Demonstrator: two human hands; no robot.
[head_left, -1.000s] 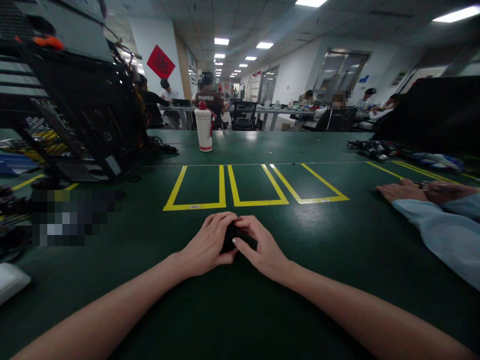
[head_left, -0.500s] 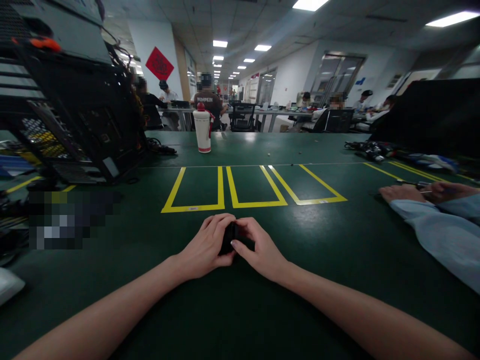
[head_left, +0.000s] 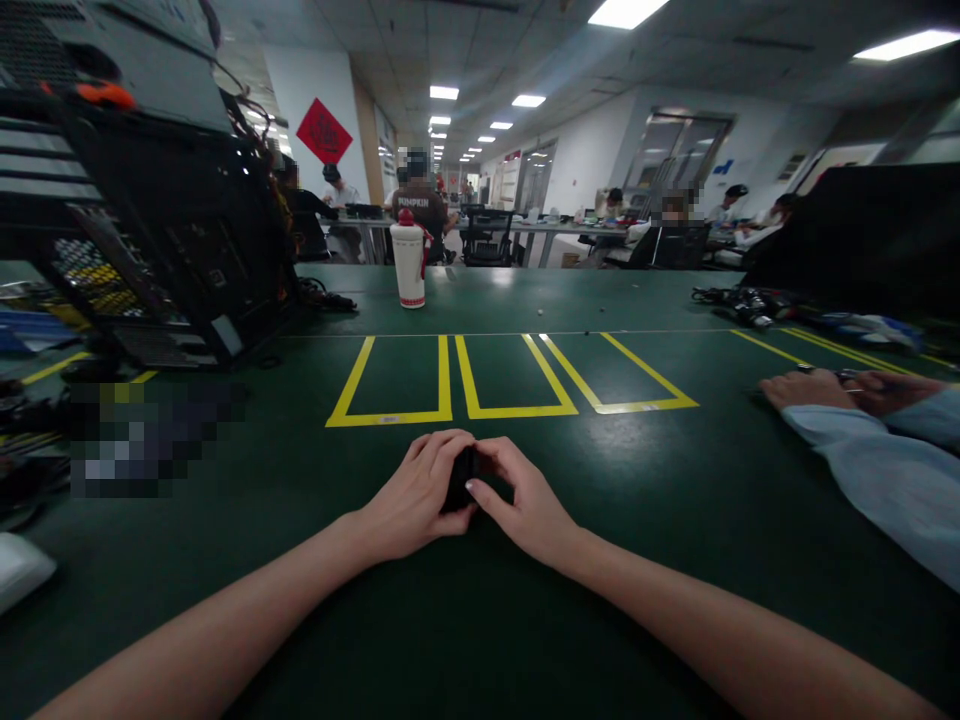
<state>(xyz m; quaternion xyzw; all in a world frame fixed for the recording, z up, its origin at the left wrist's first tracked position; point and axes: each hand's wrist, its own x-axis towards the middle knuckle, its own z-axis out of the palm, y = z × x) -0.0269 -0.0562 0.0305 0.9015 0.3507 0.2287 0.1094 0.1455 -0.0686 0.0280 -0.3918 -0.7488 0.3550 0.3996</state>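
Both my left hand and right hand clamp fingers on a black object that uneven pressure could shoot toward the bench's far edge.

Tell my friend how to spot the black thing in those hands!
Find the green table, then the three yellow tape outlines on it. Just this side, the left hand and right hand hold the black thing: unlike the big black casing at far left, it's small and mostly covered.

The handheld object is black, the tabletop green, the tape outlines yellow.
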